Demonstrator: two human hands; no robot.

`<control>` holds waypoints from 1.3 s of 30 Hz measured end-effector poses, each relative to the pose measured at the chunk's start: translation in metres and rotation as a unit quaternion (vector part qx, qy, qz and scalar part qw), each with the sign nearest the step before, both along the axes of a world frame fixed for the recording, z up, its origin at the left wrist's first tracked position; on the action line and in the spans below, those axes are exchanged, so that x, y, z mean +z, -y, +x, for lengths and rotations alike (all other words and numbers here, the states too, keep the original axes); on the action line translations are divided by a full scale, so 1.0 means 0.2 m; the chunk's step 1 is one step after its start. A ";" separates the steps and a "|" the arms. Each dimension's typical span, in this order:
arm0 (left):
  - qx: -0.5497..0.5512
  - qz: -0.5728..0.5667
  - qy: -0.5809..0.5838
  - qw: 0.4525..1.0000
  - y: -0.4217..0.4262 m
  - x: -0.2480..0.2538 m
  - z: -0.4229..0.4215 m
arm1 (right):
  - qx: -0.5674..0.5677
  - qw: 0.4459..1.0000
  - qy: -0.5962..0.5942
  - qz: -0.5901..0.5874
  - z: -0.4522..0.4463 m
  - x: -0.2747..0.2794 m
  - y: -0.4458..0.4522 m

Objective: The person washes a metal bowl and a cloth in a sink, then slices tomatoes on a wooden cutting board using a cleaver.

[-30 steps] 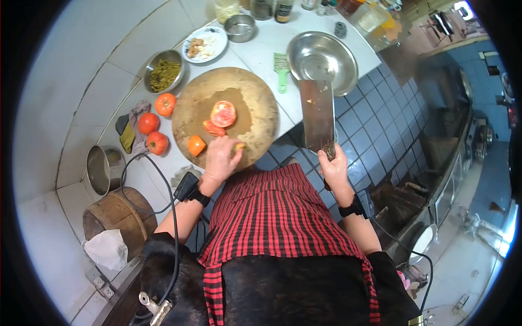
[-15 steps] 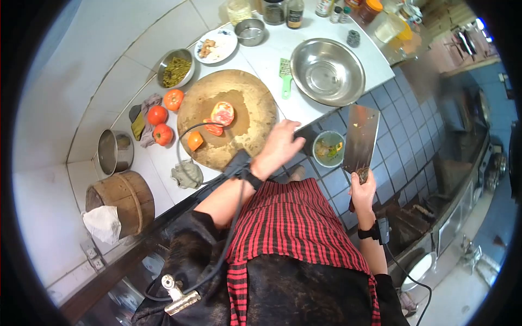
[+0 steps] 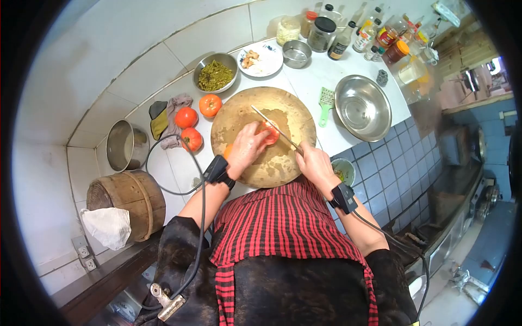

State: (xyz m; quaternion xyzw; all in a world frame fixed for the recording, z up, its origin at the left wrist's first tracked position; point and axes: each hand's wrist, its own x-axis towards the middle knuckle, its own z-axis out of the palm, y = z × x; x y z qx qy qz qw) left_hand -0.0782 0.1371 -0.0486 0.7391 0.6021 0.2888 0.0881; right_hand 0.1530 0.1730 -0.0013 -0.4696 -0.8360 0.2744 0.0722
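On the round wooden chopping board [image 3: 239, 108], my left hand [image 3: 246, 148] is closed on a piece of cut tomato [image 3: 270, 133], its fingertips against the red flesh. My right hand [image 3: 315, 165] grips the handle of a cleaver [image 3: 274, 126], seen nearly edge-on, its blade at the tomato piece. Whether the edge is in the flesh I cannot tell. An orange-red tomato piece [image 3: 228, 150] shows partly behind my left hand. Three whole tomatoes lie left of the board: one at its rim [image 3: 210, 105], another [image 3: 186, 117] and a third [image 3: 191, 139].
A steel basin [image 3: 363, 108] and a green grater [image 3: 326, 103] are right of the board. Behind it stand a bowl of chopped greens [image 3: 215, 75], a plate [image 3: 269, 65] and a small steel bowl [image 3: 297, 54]. A wooden bucket [image 3: 128, 201] is at left; a bin [image 3: 343, 169] is below.
My right hand has brought the cleaver from over the floor to the board. The left hand has moved back onto the tomato piece. The view has shifted.
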 end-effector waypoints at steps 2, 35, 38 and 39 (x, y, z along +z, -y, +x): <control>-0.009 -0.029 0.004 1.000 -0.02 -0.06 -0.04 | 0.032 0.998 0.038 0.039 -0.08 -0.03 -0.05; -0.002 -0.082 0.127 0.989 -0.14 -0.15 -0.10 | 0.022 0.980 0.183 -0.072 -0.20 0.10 -0.19; -0.008 -0.076 0.124 0.989 -0.15 -0.15 -0.10 | 0.029 0.981 0.181 -0.058 -0.25 -0.05 -0.20; -0.015 -0.064 0.123 0.990 -0.15 -0.14 -0.10 | 0.028 0.982 0.180 -0.057 -0.26 -0.10 -0.21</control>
